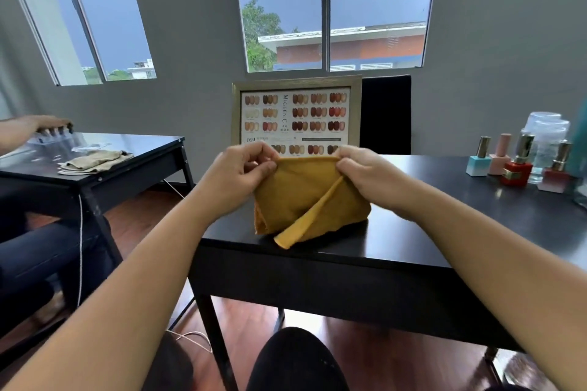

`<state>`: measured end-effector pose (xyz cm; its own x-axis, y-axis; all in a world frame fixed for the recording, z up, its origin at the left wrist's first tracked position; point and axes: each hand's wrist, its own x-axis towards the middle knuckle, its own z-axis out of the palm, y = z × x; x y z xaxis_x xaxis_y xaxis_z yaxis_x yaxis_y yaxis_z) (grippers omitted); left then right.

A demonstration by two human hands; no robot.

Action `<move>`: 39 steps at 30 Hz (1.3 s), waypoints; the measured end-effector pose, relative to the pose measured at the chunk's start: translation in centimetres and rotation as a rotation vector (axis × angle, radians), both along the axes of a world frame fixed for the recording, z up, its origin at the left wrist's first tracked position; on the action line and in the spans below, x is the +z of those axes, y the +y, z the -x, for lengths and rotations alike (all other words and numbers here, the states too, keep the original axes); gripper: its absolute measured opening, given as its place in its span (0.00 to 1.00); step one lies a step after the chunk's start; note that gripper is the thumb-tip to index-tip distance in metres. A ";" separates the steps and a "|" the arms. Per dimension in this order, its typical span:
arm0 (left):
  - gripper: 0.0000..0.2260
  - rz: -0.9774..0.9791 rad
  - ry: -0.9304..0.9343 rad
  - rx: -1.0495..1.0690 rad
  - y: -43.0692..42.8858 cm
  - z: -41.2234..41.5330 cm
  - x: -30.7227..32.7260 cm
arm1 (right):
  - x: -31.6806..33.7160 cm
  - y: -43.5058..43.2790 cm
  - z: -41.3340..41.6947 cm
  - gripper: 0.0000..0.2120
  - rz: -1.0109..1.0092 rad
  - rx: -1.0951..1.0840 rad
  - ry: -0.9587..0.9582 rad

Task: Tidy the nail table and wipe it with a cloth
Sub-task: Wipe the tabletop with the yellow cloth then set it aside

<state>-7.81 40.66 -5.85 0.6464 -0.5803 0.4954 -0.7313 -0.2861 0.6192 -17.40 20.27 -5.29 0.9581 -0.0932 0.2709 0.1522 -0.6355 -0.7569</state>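
A mustard-yellow cloth (298,200) hangs folded above the black nail table (444,232), its lower edge touching the tabletop near the front left corner. My left hand (244,168) pinches the cloth's upper left corner. My right hand (362,171) pinches the upper right corner. One loose flap falls diagonally down toward the table's front edge.
A framed nail colour chart (297,114) leans at the table's back. Several nail polish bottles (516,162) and a clear plastic container (546,140) stand at the right. On a second black table (133,152) to the left lies a beige cloth (95,160), with another person's hand (47,125) above it.
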 end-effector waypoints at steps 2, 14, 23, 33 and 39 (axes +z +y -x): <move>0.08 0.053 0.020 0.014 -0.6 -0.1 0.9 | 0.7 -0.2 -0.6 0.10 -0.054 0.007 -0.009; 0.05 0.029 0.091 0.112 0.1 -2.1 0.4 | 0.0 -3.2 -0.4 0.11 0.452 -0.246 0.331; 0.06 0.127 0.175 0.074 -0.3 -1.9 -0.4 | 1.1 -4.6 0.9 0.09 0.081 -0.172 0.284; 0.05 0.172 0.349 0.120 -1.9 -4.4 0.5 | 2.4 -8.4 0.8 0.11 0.063 -0.091 0.351; 0.03 -0.215 0.249 0.317 -3.8 -6.8 -5.8 | -2.8 -10.5 0.0 0.09 0.339 -0.198 0.468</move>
